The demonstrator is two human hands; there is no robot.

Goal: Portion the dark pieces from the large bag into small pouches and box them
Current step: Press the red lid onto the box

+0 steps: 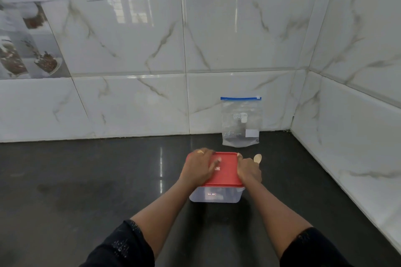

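A clear plastic box (217, 195) with a red lid (226, 176) stands on the dark counter (97, 180). My left hand (198, 169) lies flat on the left part of the lid, fingers pressing down. My right hand (249, 171) grips the lid's right edge with curled fingers. Behind the box, a large clear zip bag (240, 123) with a blue seal leans upright against the wall and looks almost empty. What is inside the box is too blurred to tell.
A light wooden spoon (257, 158) lies on the counter just behind my right hand. White marble tiled walls (347, 136) close the counter at the back and on the right. Printed sheets hang on the wall at upper left.
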